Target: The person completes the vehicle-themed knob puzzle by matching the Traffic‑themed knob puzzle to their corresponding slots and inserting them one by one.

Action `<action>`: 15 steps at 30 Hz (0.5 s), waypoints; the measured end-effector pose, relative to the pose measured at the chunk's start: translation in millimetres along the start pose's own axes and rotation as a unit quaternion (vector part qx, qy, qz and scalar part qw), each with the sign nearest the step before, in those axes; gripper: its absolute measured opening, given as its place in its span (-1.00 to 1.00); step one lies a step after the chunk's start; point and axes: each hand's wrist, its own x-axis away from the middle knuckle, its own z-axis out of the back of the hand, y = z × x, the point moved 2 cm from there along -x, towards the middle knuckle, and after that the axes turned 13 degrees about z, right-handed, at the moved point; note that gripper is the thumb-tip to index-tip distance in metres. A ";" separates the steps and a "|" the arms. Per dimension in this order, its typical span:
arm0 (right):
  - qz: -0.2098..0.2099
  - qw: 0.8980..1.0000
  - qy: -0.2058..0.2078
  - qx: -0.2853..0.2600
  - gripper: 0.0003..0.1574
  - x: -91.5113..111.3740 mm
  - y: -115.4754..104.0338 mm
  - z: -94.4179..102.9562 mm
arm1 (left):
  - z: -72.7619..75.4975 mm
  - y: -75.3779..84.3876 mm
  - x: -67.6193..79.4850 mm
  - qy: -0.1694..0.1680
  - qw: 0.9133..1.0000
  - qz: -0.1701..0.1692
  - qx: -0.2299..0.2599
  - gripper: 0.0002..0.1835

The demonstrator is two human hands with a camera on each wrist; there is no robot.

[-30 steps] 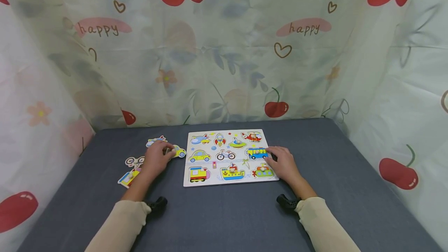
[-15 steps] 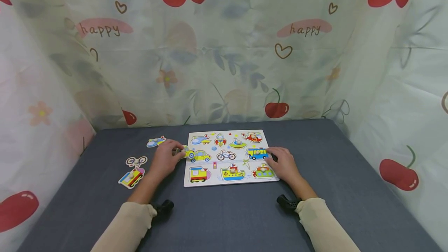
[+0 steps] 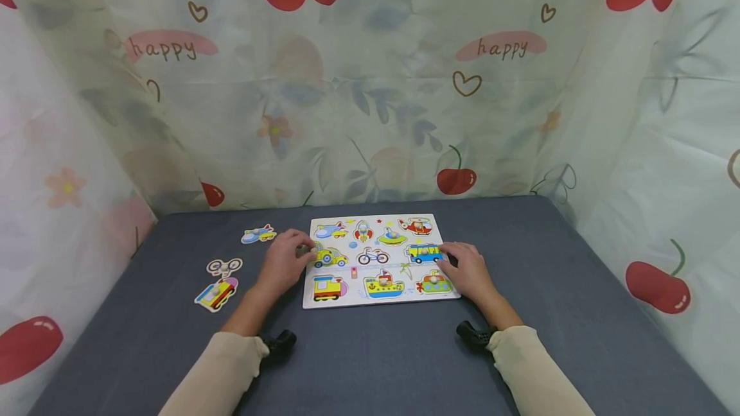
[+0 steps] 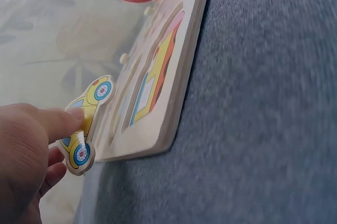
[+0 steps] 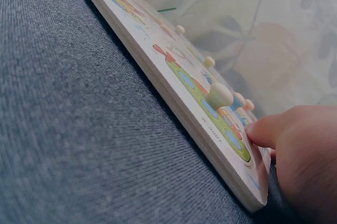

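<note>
My left hand (image 3: 287, 257) pinches a yellow car puzzle piece (image 4: 87, 124) between thumb and fingers. The piece is tilted over the left edge of the white puzzle board (image 3: 358, 303), beside the printed car (image 3: 331, 258). In the left wrist view, the car piece stands almost on edge, close to the board. My right hand (image 3: 467, 268) grips the board's right edge by the bus piece (image 3: 424, 253). In the right wrist view, its thumb lies on the board near the green submarine piece (image 5: 210, 108); the other fingers are mostly hidden.
Left of the board lie an airplane piece (image 3: 258, 234), a bicycle piece (image 3: 224, 267) and a train piece (image 3: 216, 294). Knobbed pieces, including a ship (image 3: 384, 284) and a helicopter (image 3: 415, 226), sit in the board. A patterned curtain (image 3: 370, 114) surrounds the dark table (image 3: 370, 364).
My left hand has moved right with the car piece, from the tabletop to over the board's left edge. The train and bicycle pieces are now uncovered. My right hand has stayed put.
</note>
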 end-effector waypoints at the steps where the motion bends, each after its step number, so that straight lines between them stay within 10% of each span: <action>1: 0.000 1.000 0.001 0.000 -0.44 0.1 0.3 0.0 | -0.8 0.8 -0.1 0.000 1.000 -0.002 0.003 -0.83; 15: 0.003 1.000 0.000 0.004 -0.44 -0.8 0.1 -0.3 | -12.9 13.8 0.7 0.014 0.999 -0.012 0.028 -0.86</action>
